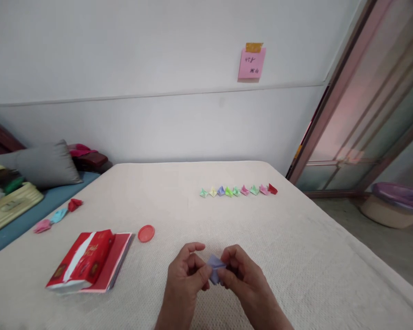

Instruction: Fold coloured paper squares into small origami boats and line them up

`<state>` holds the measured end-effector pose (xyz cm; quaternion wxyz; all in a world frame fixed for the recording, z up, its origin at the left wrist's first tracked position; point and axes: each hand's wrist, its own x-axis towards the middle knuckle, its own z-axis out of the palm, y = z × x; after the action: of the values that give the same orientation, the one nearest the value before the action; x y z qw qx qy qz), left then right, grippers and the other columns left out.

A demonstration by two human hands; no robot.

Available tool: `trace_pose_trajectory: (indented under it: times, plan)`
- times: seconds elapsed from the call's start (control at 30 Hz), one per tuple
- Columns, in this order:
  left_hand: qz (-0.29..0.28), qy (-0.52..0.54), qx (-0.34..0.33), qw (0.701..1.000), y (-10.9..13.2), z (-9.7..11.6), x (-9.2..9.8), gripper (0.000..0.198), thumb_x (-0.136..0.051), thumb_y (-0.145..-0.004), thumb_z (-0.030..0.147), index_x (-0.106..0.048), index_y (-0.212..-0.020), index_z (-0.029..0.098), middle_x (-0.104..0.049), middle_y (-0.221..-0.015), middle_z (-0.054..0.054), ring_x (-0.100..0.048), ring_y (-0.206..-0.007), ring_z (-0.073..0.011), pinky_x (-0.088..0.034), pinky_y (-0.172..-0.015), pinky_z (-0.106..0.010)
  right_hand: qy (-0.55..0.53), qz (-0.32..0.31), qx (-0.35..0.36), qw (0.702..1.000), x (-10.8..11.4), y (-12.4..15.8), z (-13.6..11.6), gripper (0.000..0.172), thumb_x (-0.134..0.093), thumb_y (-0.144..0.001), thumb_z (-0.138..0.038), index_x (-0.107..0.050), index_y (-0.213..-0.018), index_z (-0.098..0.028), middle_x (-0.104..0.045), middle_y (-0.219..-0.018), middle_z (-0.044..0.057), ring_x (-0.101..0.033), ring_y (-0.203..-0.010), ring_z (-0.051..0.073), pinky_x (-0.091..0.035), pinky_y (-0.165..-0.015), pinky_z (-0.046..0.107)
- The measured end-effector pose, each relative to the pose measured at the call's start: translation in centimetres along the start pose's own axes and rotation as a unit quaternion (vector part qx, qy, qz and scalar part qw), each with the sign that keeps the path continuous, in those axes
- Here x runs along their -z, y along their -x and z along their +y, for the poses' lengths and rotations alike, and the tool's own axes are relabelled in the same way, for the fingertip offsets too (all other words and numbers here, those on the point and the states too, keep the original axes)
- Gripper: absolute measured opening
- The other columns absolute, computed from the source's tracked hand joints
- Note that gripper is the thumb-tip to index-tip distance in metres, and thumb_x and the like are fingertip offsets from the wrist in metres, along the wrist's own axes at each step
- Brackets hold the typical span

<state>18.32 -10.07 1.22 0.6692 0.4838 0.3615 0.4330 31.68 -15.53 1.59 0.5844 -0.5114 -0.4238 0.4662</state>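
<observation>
Between my two hands, just above the near part of the table, is a small folded piece of lavender paper (215,268). My left hand (189,272) pinches its left side between thumb and fingers, with the index finger raised off it. On the right side, my right hand (242,272) grips the paper with thumb and curled fingers. Parts of the paper are hidden behind the fingertips. Farther back stands a row of several small folded paper pieces (229,191) in green, yellow, purple, pink and red.
A cream cloth covers the table (165,197). On the left lie a red tissue pack (86,261) on stacked coloured paper (119,256), a red round lid (146,233) and three folded paper pieces (58,215). A pink note (252,64) is taped to the wall.
</observation>
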Motion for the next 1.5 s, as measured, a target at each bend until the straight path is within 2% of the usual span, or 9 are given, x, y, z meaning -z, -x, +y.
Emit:
trace_pose_trajectory:
  times: [0.27,0.47,0.57,0.67,0.83,1.03,1.17,1.3,1.5]
  plan:
    - [-0.022,0.008,0.003,1.000,0.0,-0.3,0.0,0.030,-0.070,-0.073,0.018,-0.057,-0.100,0.017,-0.052,-0.054,0.010,-0.051,-0.048,-0.0080,-0.038,-0.050,-0.021,-0.035,0.009,0.001,0.999,0.1,-0.2,-0.1,0.012,-0.060,-0.079,-0.022,-0.053,-0.070,-0.019,-0.053,-0.059,-0.004,-0.047,-0.055,0.012,-0.037,-0.052,0.025]
    - [0.008,-0.029,-0.015,0.999,0.0,-0.4,-0.1,0.036,-0.071,-0.070,0.016,-0.056,-0.103,0.018,-0.050,-0.050,0.011,-0.047,-0.046,-0.0077,-0.035,-0.047,-0.019,-0.036,0.008,-0.009,0.999,-0.1,-0.2,0.1,0.010,-0.060,-0.079,-0.024,-0.058,-0.072,-0.018,-0.056,-0.061,-0.002,-0.049,-0.057,0.013,-0.039,-0.054,0.026]
    - [0.025,-0.042,-0.025,0.998,0.1,-0.4,-0.1,0.034,-0.070,-0.071,0.016,-0.057,-0.102,0.019,-0.051,-0.051,0.011,-0.046,-0.046,-0.0081,-0.036,-0.048,-0.020,-0.034,0.006,-0.029,0.999,-0.1,-0.2,0.4,0.010,-0.068,-0.073,-0.023,-0.061,-0.078,-0.017,-0.058,-0.065,-0.002,-0.049,-0.061,0.013,-0.038,-0.057,0.026]
    - [0.032,-0.043,-0.030,0.998,0.1,-0.3,0.0,0.027,-0.070,-0.071,0.016,-0.061,-0.096,0.020,-0.053,-0.053,0.009,-0.048,-0.049,-0.0087,-0.037,-0.049,-0.020,-0.035,0.001,-0.038,0.999,0.1,-0.2,0.4,0.014,-0.070,-0.069,-0.019,-0.063,-0.082,-0.018,-0.059,-0.066,-0.002,-0.050,-0.063,0.013,-0.038,-0.059,0.026]
    - [-0.005,-0.036,-0.019,0.999,0.2,0.3,0.2,0.001,-0.071,-0.072,0.019,-0.070,-0.072,0.018,-0.059,-0.056,0.005,-0.049,-0.052,-0.0082,-0.037,-0.052,-0.020,-0.051,-0.039,-0.023,0.998,0.6,-0.2,-0.4,0.010,-0.061,-0.072,-0.013,-0.066,-0.079,-0.017,-0.063,-0.064,-0.001,-0.053,-0.063,0.014,-0.040,-0.059,0.027]
    - [-0.038,-0.028,-0.007,0.999,0.3,0.3,0.0,0.003,-0.072,-0.071,0.020,-0.073,-0.069,0.018,-0.060,-0.054,0.004,-0.050,-0.051,-0.0086,-0.037,-0.051,-0.020,-0.067,0.017,-0.028,0.997,0.5,-0.1,-0.2,0.005,-0.064,-0.070,-0.014,-0.067,-0.067,-0.016,-0.065,-0.056,0.000,-0.052,-0.054,0.013,-0.040,-0.053,0.026]
    - [-0.034,-0.021,-0.001,0.999,0.4,0.2,-0.5,0.004,-0.073,-0.068,0.016,-0.072,-0.065,0.017,-0.058,-0.049,0.005,-0.048,-0.048,-0.0076,-0.035,-0.049,-0.018,-0.104,0.027,-0.035,0.994,0.4,0.0,0.6,0.005,-0.064,-0.070,-0.014,-0.068,-0.067,-0.016,-0.065,-0.055,0.001,-0.053,-0.052,0.013,-0.041,-0.050,0.026]
    - [-0.038,-0.017,-0.006,0.999,0.6,0.3,-0.9,0.007,-0.070,-0.070,0.014,-0.068,-0.064,0.018,-0.063,-0.052,0.004,-0.055,-0.051,-0.0099,-0.040,-0.051,-0.019,-0.143,0.031,-0.071,0.987,0.3,-0.3,1.1,0.008,-0.062,-0.071,-0.012,-0.069,-0.069,-0.014,-0.065,-0.057,0.001,-0.053,-0.053,0.012,-0.042,-0.051,0.025]
    - [-0.001,-0.115,-0.051,0.992,0.9,-0.2,-0.9,0.008,-0.066,-0.075,0.017,-0.066,-0.066,0.018,-0.067,-0.058,0.002,-0.061,-0.056,-0.0123,-0.045,-0.055,-0.021,-0.125,0.031,-0.086,0.988,-0.2,-0.3,0.7,0.012,-0.058,-0.077,-0.019,-0.069,-0.078,-0.014,-0.065,-0.061,0.002,-0.055,-0.057,0.013,-0.043,-0.055,0.026]
